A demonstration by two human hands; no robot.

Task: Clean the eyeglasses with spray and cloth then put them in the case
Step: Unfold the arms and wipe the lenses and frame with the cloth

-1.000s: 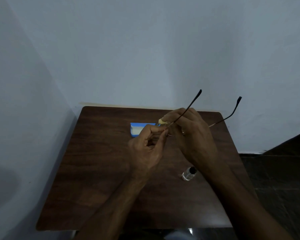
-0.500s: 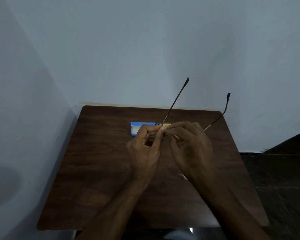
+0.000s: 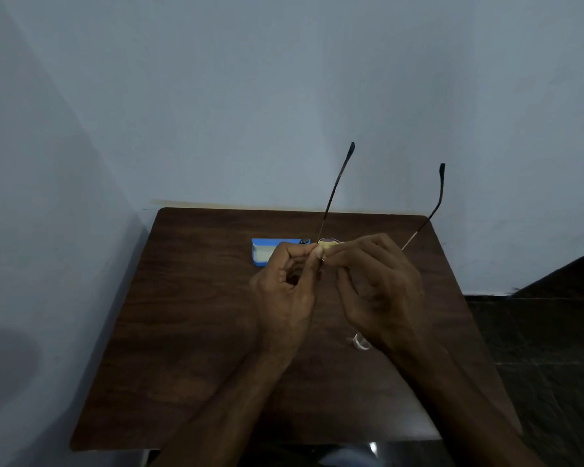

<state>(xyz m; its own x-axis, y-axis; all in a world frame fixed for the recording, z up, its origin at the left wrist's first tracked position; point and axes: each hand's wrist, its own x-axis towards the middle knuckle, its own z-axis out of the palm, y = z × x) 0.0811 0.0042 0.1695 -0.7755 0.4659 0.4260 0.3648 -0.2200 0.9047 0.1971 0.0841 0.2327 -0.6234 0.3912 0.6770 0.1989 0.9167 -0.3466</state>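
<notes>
Dim, bluish, evenly lit view, soft overall, with wide-angle bending at edges.

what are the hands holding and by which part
Left hand pinches the eyeglasses at the front frame beside a lens; right hand pinches the yellow cloth onto that lens.

The eyeglasses (image 3: 331,203) are held above the table (image 3: 189,332) between the left hand (image 3: 284,298) and the right hand (image 3: 381,298), with the cloth (image 3: 329,244) pinched where they meet; the temples are raised toward the wall (image 3: 317,96) behind. The case (image 3: 267,252) is set on the table behind the left hand, the spray bottle (image 3: 359,342) partly hidden beneath the right wrist.
</notes>
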